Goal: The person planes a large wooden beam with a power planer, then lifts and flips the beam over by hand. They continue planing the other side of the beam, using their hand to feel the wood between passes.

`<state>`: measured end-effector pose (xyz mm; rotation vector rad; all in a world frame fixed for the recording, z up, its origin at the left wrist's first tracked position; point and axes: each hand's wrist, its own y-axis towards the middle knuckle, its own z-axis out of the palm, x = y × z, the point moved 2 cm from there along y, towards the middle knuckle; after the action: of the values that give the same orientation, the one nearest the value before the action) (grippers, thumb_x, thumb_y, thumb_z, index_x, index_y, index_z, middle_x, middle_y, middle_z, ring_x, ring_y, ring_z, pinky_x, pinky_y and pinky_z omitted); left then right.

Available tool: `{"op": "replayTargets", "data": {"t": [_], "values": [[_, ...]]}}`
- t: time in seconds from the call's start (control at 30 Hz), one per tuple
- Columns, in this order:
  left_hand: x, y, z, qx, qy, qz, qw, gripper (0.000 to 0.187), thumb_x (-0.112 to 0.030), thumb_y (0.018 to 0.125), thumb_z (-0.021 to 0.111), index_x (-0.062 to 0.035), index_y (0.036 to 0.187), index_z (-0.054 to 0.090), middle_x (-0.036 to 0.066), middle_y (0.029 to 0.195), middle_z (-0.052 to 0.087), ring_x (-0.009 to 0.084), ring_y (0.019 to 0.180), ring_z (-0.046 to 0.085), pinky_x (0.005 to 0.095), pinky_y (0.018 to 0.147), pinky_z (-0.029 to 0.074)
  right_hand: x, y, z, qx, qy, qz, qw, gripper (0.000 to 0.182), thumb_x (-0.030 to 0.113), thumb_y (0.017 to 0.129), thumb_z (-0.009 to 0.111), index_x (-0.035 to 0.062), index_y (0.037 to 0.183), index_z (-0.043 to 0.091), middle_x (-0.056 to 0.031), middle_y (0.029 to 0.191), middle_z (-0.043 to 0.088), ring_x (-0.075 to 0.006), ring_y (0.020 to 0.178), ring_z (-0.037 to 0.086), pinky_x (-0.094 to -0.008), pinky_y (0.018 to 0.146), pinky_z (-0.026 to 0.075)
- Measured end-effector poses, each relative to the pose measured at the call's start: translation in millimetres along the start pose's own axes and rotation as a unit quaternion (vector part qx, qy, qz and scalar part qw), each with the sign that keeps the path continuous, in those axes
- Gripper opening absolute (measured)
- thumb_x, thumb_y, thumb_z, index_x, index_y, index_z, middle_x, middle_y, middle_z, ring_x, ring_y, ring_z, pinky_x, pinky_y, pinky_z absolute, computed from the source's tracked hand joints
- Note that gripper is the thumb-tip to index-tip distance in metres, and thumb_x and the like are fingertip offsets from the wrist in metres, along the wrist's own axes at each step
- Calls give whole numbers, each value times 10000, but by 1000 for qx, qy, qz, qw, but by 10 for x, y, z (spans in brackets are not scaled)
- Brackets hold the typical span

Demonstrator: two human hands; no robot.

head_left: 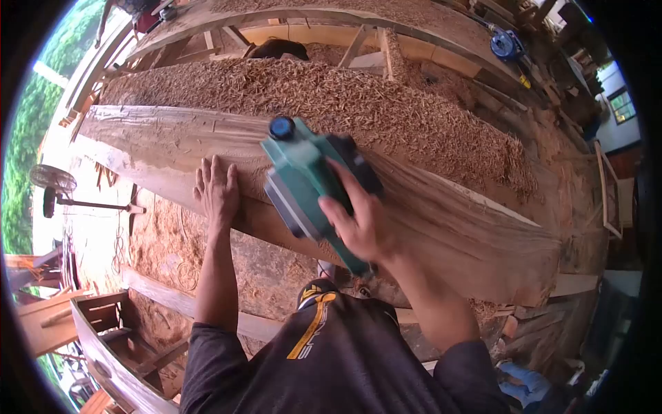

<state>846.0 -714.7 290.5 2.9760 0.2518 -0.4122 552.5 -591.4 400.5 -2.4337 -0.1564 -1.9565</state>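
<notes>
My right hand (pixel 358 217) is wrapped round the handle of a green electric planer (pixel 303 162) with a blue-topped front knob. The planer sits over the middle of a long, thick wooden plank (pixel 441 221) with wavy grain; motion blurs it a little. Whether its sole touches the wood cannot be seen. To the left of the planer, my left hand (pixel 218 190) lies on the plank near its close edge, fingers stretched out and holding nothing.
Wood shavings (pixel 289 86) are heaped along the plank's far side. A standing fan (pixel 55 186) is at the left, above a shaving-strewn floor. Wooden frames (pixel 124 338) lie lower left. A blue power tool (pixel 507 45) rests at the upper right. Another person's arm shows upper left.
</notes>
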Motion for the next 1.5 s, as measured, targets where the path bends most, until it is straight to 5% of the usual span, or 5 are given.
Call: {"op": "replayTargets", "data": {"t": [0.3, 0.57, 0.83, 1.2, 1.5], "values": [[-77, 36, 57, -9, 15, -22, 1000, 673, -521, 1005, 449, -154, 1557, 331, 161, 1632, 258, 379, 1517, 184, 613, 1190, 141, -78, -2164, -386, -30, -81, 117, 989, 644, 157, 908, 679, -90, 1433, 401, -288, 1242, 623, -415, 1121, 659, -421, 927, 530], [-22, 37, 110, -14, 22, -9, 1000, 685, -540, 997, 451, -152, 1550, 339, 155, 1629, 264, 383, 1513, 192, 615, 1182, 160, 30, -488, -72, -120, -119, -77, 983, 549, 167, 958, 636, -56, 1416, 432, -318, 1105, 659, -458, 1032, 671, -455, 838, 547], [-49, 37, 45, -14, 21, -4, 1000, 683, -547, 995, 448, -153, 1545, 351, 164, 1623, 273, 385, 1509, 203, 607, 1182, 167, 84, -186, -90, -70, -32, 28, 997, 495, 242, 1005, 565, 13, 1422, 429, -339, 1048, 651, -506, 1023, 629, -502, 818, 529], [-26, 70, 117, 13, 30, -21, 999, 718, -563, 1003, 400, -138, 1573, 297, 182, 1638, 230, 394, 1524, 153, 600, 1203, 117, -119, -2292, -379, -17, -61, 119, 991, 677, 231, 912, 622, -101, 1439, 357, -130, 833, 631, -227, 682, 637, -326, 638, 524], [-25, 54, 106, 1, 29, 0, 1000, 710, -551, 1006, 416, -131, 1568, 308, 179, 1636, 239, 400, 1520, 162, 598, 1198, 131, 27, -436, 16, -84, 5, 80, 993, 571, 263, 979, 582, -30, 1437, 407, -308, 1095, 652, -456, 994, 665, -436, 823, 541]]}}
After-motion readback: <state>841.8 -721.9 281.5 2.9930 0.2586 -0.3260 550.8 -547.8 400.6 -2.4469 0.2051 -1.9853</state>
